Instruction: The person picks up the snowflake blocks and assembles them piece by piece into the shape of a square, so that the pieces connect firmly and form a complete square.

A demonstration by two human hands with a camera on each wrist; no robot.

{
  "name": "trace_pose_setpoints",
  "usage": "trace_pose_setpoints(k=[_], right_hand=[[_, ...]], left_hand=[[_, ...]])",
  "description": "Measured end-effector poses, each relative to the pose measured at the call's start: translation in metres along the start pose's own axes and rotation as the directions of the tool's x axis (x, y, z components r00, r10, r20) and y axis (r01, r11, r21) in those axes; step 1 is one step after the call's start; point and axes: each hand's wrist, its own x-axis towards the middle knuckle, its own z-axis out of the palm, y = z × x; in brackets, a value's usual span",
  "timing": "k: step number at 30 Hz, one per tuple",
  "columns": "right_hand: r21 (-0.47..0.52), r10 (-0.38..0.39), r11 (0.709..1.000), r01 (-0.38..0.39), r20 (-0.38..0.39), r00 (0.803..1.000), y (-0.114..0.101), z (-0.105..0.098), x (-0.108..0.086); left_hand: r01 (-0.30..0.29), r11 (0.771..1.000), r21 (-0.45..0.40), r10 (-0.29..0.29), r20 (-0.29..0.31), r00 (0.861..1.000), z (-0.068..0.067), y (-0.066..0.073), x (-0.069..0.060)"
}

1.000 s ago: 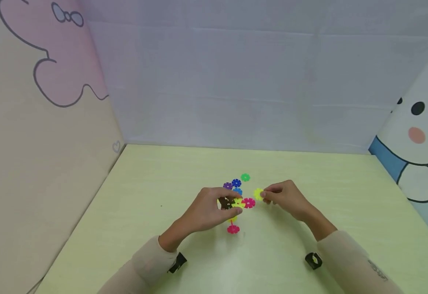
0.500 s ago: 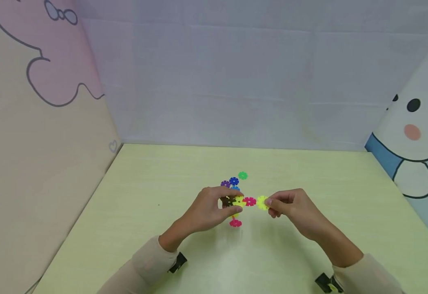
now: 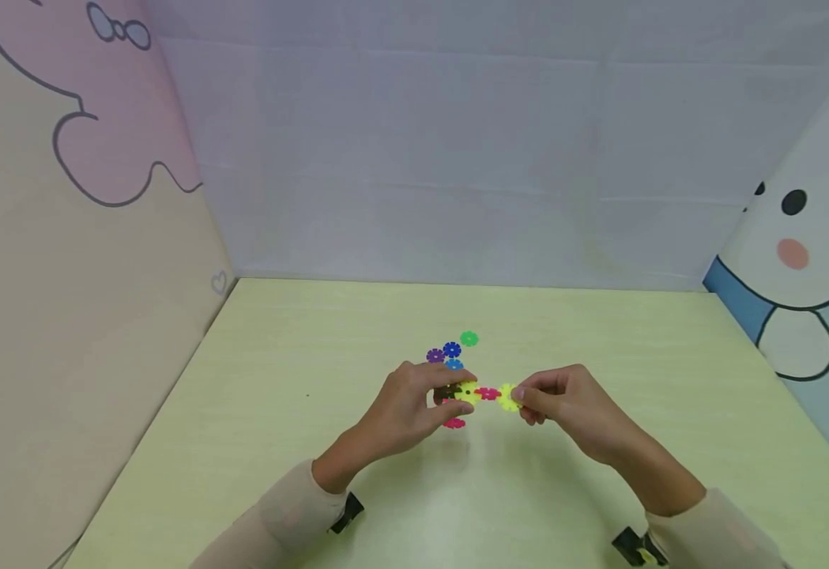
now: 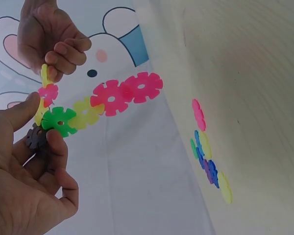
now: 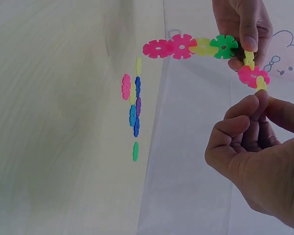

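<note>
My left hand (image 3: 401, 411) grips a joined chain of slotted plastic snowflake discs, its thumb and fingers at the black disc (image 4: 36, 137) and a yellow disc (image 3: 467, 393). From there a green disc (image 4: 59, 122), another yellow disc (image 4: 85, 112) and two pink discs (image 4: 111, 99) run downward toward the table. A further pink disc (image 3: 487, 393) branches off to the right. Between thumb and fingertips my right hand (image 3: 581, 411) pinches a yellow disc (image 3: 507, 397), whose edge meets that pink disc; how deep their slots are engaged cannot be told.
Loose discs lie on the pale tabletop (image 3: 314, 332) behind the left hand: green (image 3: 469, 338), dark blue (image 3: 452, 349), purple (image 3: 435, 356) and light blue (image 3: 454, 364). Wrist views also show a loose pink disc (image 4: 199, 115) and yellow disc (image 4: 226, 188). Pale sheeting (image 3: 414, 158) stands behind.
The right hand has brought its yellow disc down and toward me, then left against the chain's pink disc. The left hand has tilted the chain, so its hanging pink end shows less.
</note>
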Motion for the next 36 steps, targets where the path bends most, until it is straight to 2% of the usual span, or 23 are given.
trace_pose_setpoints(k=[3,9,18,25,30,33,36], right_hand=[[0.021,-0.010,1.000,0.010,-0.005,1.000,0.0003,-0.0007,-0.0007],[0.038,-0.015,0.999,0.015,0.002,1.000,0.0013,-0.0030,-0.0025],[0.052,-0.046,0.998,0.044,0.029,0.999,0.0039,-0.0031,-0.0020],[0.051,-0.038,0.998,0.035,0.047,0.998,0.0060,-0.0016,0.0001],[0.100,0.012,0.995,-0.015,0.029,1.000,0.0045,0.0010,0.0000],[0.105,0.019,0.994,-0.023,0.038,0.999,0.0043,0.0014,0.0001],[0.105,0.010,0.994,-0.016,0.057,0.998,0.0052,0.0015,0.0012]], left_hand=[[-0.020,0.999,0.040,0.021,-0.025,0.999,0.0037,0.0000,0.0007],[-0.077,0.996,0.053,0.079,-0.044,0.996,0.0089,0.0001,0.0014],[-0.116,0.990,0.084,0.118,-0.028,0.993,0.0100,-0.0019,-0.0003],[-0.150,0.987,0.061,0.151,0.003,0.989,0.0095,-0.0025,0.0004],[-0.135,0.990,0.048,0.133,0.028,0.991,0.0074,-0.0021,0.0019],[-0.094,0.995,0.039,0.093,0.041,0.995,0.0069,-0.0017,0.0036],[-0.057,0.997,0.057,0.056,0.024,0.998,0.0080,0.0008,0.0065]])
